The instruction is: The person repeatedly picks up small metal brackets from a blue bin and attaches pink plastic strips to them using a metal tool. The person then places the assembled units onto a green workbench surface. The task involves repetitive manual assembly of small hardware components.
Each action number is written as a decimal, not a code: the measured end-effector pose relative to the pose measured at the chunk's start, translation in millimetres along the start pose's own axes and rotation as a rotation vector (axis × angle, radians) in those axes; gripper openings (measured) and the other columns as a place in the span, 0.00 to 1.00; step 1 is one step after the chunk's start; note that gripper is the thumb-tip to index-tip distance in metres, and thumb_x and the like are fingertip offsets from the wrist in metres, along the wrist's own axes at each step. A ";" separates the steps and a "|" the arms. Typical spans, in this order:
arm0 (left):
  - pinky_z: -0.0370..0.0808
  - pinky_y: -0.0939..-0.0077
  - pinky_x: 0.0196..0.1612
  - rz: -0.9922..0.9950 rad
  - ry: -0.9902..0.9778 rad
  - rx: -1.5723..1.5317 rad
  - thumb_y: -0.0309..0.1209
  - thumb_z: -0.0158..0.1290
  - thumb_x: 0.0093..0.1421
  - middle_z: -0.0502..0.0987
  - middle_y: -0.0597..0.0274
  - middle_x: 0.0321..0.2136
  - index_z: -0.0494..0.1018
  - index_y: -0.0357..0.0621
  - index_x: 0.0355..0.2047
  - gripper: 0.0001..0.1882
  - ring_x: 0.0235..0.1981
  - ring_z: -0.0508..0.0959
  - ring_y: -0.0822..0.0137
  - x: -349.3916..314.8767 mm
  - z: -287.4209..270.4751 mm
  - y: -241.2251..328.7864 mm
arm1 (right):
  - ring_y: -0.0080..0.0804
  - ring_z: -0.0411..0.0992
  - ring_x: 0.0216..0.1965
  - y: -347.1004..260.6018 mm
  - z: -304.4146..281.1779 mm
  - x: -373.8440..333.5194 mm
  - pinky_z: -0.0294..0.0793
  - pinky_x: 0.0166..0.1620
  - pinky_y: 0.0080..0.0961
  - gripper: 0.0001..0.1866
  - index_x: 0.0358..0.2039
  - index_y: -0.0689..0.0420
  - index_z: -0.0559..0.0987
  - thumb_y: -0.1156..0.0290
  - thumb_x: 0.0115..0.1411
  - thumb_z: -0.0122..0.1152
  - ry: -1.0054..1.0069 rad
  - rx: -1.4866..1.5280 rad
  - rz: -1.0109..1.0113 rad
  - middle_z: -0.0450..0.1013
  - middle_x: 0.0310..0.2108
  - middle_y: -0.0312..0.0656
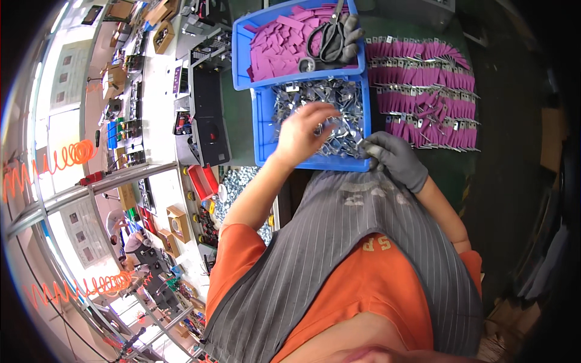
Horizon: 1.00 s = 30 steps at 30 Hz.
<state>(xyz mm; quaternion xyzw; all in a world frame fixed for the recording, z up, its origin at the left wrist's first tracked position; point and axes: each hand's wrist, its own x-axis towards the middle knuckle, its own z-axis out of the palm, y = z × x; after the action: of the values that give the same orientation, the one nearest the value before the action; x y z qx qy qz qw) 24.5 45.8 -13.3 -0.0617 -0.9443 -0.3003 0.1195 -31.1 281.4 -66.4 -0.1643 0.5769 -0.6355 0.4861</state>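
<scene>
Bare and a little blurred, my left hand (305, 133) hovers over a blue bin (315, 162) of loose silvery metal parts (345, 142). Its fingers are curved and apart from the thumb, with nothing visible between them. At the bin's near right corner is my right hand (396, 160) in a grey glove. Its fingertips pinch a small metal part (364, 143), whose exact shape is too small to make out. To the right lie rows of purple pieces (423, 103) with metal parts attached.
Behind stands another blue bin (239, 57) of flat purple pieces (281, 36). Black-handled scissors (330, 47) and a grey glove (350, 39) lie on it. Left are a dark case (209, 115), a red bin (201, 181) and a workbench. Orange coiled hoses (75, 151) hang farther left.
</scene>
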 end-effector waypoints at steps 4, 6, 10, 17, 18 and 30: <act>0.76 0.67 0.33 -0.299 0.140 0.227 0.30 0.58 0.52 0.79 0.60 0.30 0.79 0.51 0.34 0.08 0.28 0.79 0.58 33.7 -40.4 -53.4 | 0.13 0.67 0.30 5.6 -6.3 -6.3 0.68 0.34 0.11 0.14 0.49 0.60 0.75 0.73 0.63 0.51 0.072 -0.029 -0.083 0.75 0.36 0.33; 0.76 0.70 0.31 -0.304 0.187 0.466 0.33 0.56 0.55 0.80 0.58 0.26 0.80 0.49 0.33 0.07 0.25 0.80 0.60 44.9 -55.6 -93.2 | 0.13 0.67 0.31 7.6 -8.0 -7.9 0.68 0.35 0.11 0.14 0.48 0.60 0.76 0.74 0.63 0.51 0.063 -0.046 -0.117 0.75 0.37 0.33; 0.76 0.65 0.37 -0.502 -0.012 0.841 0.39 0.50 0.58 0.80 0.53 0.31 0.80 0.48 0.32 0.13 0.33 0.81 0.56 64.6 -66.7 -160.8 | 0.16 0.68 0.32 7.0 -4.9 -11.2 0.69 0.38 0.15 0.14 0.47 0.61 0.77 0.74 0.62 0.52 0.076 -0.059 -0.140 0.75 0.38 0.35; 0.77 0.65 0.44 -0.759 -0.337 0.911 0.33 0.45 0.59 0.80 0.53 0.40 0.80 0.47 0.37 0.14 0.42 0.80 0.56 110.4 -43.3 -169.4 | 0.20 0.71 0.36 8.4 0.1 -14.3 0.70 0.41 0.18 0.13 0.45 0.61 0.77 0.75 0.61 0.52 0.090 -0.116 -0.151 0.76 0.38 0.38; 0.77 0.66 0.45 -0.782 -0.354 0.897 0.33 0.44 0.60 0.79 0.54 0.42 0.80 0.47 0.38 0.14 0.44 0.80 0.57 116.3 -40.2 -169.0 | 0.21 0.71 0.36 7.1 -0.1 -15.3 0.70 0.41 0.18 0.13 0.45 0.61 0.77 0.75 0.61 0.52 0.094 -0.140 -0.165 0.76 0.39 0.38; 0.78 0.62 0.39 -0.711 -0.077 0.838 0.35 0.49 0.56 0.80 0.49 0.33 0.81 0.43 0.31 0.13 0.36 0.81 0.52 103.9 -59.7 -164.5 | 0.16 0.68 0.31 17.2 -9.8 -24.8 0.70 0.37 0.15 0.14 0.47 0.62 0.76 0.77 0.62 0.50 0.144 -0.027 -0.186 0.75 0.36 0.35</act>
<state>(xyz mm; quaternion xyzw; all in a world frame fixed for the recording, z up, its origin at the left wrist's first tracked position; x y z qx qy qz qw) -95.3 -118.0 -29.6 0.3032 -0.9493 0.0822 -0.0096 -19.5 309.4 -75.8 -0.1775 0.6011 -0.6803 0.3798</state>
